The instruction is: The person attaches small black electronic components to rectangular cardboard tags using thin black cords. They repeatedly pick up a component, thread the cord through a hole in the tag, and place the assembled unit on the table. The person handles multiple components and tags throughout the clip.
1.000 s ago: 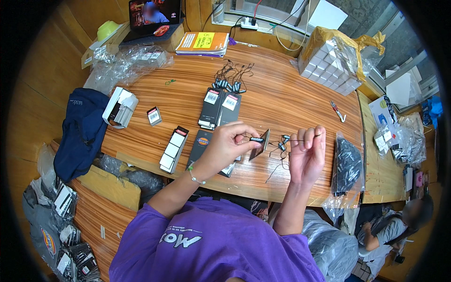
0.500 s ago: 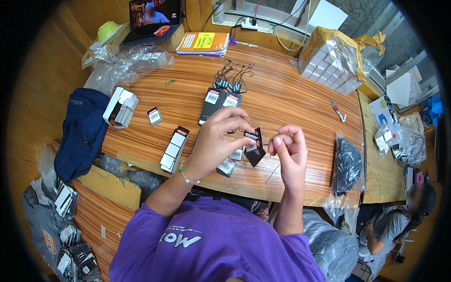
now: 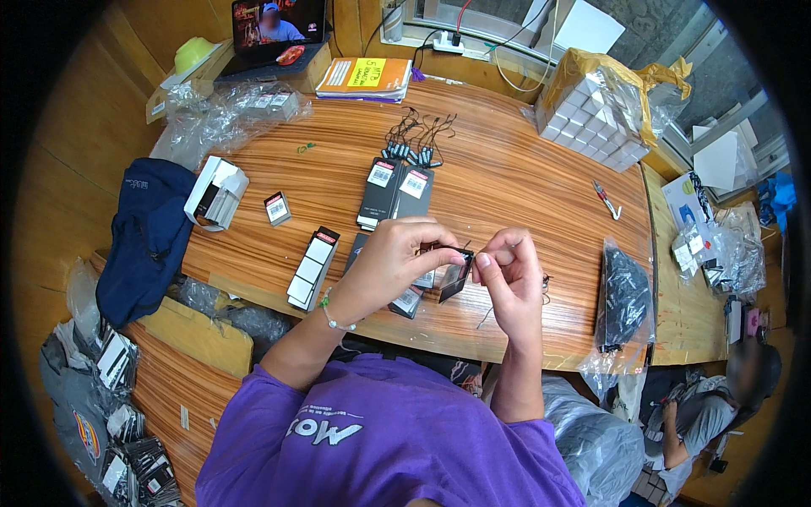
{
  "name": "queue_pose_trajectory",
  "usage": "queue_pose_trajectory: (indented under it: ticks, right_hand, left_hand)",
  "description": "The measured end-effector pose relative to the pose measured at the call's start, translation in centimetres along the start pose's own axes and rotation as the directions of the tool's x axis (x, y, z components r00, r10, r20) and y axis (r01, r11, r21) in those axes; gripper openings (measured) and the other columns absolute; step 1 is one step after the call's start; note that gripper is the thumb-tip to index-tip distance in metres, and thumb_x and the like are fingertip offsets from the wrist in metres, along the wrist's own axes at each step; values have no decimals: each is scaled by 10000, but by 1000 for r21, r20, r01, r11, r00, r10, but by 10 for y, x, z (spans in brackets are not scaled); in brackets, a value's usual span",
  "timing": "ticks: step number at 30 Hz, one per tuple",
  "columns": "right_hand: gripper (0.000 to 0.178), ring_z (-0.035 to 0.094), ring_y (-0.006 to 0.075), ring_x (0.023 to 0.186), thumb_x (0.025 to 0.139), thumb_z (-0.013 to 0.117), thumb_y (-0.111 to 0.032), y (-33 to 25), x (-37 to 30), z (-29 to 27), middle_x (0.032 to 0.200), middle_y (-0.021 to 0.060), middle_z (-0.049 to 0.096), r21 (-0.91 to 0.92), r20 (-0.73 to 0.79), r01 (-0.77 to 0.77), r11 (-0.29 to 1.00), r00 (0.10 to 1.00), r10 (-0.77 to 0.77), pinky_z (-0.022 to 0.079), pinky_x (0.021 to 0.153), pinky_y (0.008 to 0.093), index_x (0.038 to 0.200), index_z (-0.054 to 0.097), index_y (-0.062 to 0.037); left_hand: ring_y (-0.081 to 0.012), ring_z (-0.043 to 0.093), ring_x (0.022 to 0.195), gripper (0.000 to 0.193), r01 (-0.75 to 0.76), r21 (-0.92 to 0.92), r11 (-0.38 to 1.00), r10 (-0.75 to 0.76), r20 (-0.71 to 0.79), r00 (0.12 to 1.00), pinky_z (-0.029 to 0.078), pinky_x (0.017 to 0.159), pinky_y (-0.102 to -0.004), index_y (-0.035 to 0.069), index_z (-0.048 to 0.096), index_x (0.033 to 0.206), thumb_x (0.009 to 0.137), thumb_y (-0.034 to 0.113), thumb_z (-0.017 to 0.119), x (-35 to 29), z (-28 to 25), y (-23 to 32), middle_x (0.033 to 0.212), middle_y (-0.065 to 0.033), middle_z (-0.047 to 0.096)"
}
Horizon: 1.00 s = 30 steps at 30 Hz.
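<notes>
Pinched between the thumb and fingers of my left hand [image 3: 397, 258] is a black hang tag [image 3: 454, 284], held tilted over the table. Close beside its top edge, the thumb and forefinger of my right hand [image 3: 514, 283] are pressed together on a thin black string [image 3: 546, 289], whose loops stick out past the hand. Behind my hands lie two stacks of dark tags [image 3: 397, 196] with red-topped white labels. More tags [image 3: 406, 302] lie partly hidden beneath my left hand. To its left is a long pile of white-and-black label cards [image 3: 312, 269].
Bunched black strings [image 3: 414, 152] lie beyond the stacks. On the left are a small labelled card pack [image 3: 277, 209], a white box [image 3: 217, 194] and a navy pouch [image 3: 144, 237]. Snips [image 3: 606, 201], a bag of black strings [image 3: 623, 300] and wrapped white boxes [image 3: 591, 118] lie right.
My right hand has come slightly left, its fingertips now up against the tag. The tag has turned, showing less of its front. String loops now show right of my right hand.
</notes>
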State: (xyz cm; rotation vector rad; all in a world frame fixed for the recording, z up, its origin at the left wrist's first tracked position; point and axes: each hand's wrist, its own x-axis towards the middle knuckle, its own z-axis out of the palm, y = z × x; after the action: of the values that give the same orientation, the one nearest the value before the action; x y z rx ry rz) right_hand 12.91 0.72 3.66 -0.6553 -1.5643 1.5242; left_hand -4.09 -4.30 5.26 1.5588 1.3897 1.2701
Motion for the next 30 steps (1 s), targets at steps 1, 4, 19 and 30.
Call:
queue_pose_trajectory:
  ticks: [1,4,19,30]
  right_hand:
    - [129,514,83,668,872,507,18,0,0,0,758,36,530,-4,-1,-2,1000,1000,2,421,622,216,967,427,-17]
    - [130,504,73,657,872,507,18,2,2,-2,751,34,528,16,10,-14,1000,1000,14,412,596,203,961,422,-24]
    - [168,504,65,682,864,525,7,6,-9,-6,789,14,493,63,-52,-30,998,998,33,415,599,191,980,412,-39]
    - [178,573,102,561,846,571,-72,32,-44,-16,648,61,585,442,187,-16,897,980,-75,441,485,214,938,425,-29]
  left_hand:
    - [-135,530,634,137,3,5,1000,-3,9,1000,409,593,-255,-10,651,788,757,122,675,1,0,0,694,-69,596]
    - [-138,541,621,139,8,7,1000,-8,42,999,417,569,-260,-7,660,805,765,126,672,1,-1,2,705,-82,610]
    - [-132,522,607,116,17,50,999,-20,53,998,397,568,-265,-1,659,766,747,112,678,4,5,3,662,-65,589]
    - [-60,411,572,119,-30,91,995,2,299,954,302,518,-204,-17,578,693,793,34,619,-8,12,-27,627,13,480]
